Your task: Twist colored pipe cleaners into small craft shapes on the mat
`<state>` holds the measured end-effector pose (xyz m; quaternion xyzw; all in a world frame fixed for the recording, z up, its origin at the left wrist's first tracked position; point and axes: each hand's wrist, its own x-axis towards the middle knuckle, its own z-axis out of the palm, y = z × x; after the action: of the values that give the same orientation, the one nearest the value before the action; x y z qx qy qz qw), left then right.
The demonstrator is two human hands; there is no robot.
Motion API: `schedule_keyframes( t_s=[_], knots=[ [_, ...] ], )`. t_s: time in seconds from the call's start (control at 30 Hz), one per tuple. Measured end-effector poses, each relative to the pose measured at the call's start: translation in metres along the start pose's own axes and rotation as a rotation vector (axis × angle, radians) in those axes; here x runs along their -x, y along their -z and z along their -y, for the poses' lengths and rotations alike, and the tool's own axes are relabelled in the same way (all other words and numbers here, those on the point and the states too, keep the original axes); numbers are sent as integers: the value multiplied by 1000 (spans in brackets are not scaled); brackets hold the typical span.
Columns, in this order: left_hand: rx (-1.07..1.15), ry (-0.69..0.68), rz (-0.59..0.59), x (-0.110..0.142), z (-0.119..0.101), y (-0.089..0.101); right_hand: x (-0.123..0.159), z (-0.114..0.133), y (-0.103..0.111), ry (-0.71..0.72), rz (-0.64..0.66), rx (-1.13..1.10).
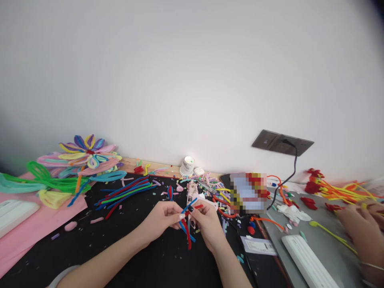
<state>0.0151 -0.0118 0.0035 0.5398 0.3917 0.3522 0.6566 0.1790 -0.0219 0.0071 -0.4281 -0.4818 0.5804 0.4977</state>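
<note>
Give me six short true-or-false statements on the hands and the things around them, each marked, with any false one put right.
1. The left hand and right hand hold red and blue pipe cleaners. True.
2. The white cup is at the near edge. False: the white cup is at the back, by the wall.
3. A black cable is plugged into the socket. True.
4. The bundle left of the hands is all yellow. False: it is blue, green and red.
5. The many-coloured flower is at the left. True.
6. Another person's hand shows at the far left. False: it shows at the far right.
</note>
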Motion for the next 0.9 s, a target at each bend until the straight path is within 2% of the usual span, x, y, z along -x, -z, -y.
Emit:
schedule_keyframes(
  t_s=[0.27,0.5,0.6,0.7,0.8,0.9],
  knots=[
    [3,-28,20,-1,0,1,3,3,0,-11,8,-251],
    [60,-20,-60,0,-2,0,-2,3,4,37,-74,-410],
    [112,-20,-161,-2,1,2,-3,1,5,74,-110,-261],
    [147,-31,-254,-4,3,5,-2,-1,1,59,-14,78],
    [141,-30,-268,-5,4,6,0,-3,-3,90,27,345],
    [119,-19,-246,-5,3,5,1,-3,-3,138,-8,448]
  ],
)
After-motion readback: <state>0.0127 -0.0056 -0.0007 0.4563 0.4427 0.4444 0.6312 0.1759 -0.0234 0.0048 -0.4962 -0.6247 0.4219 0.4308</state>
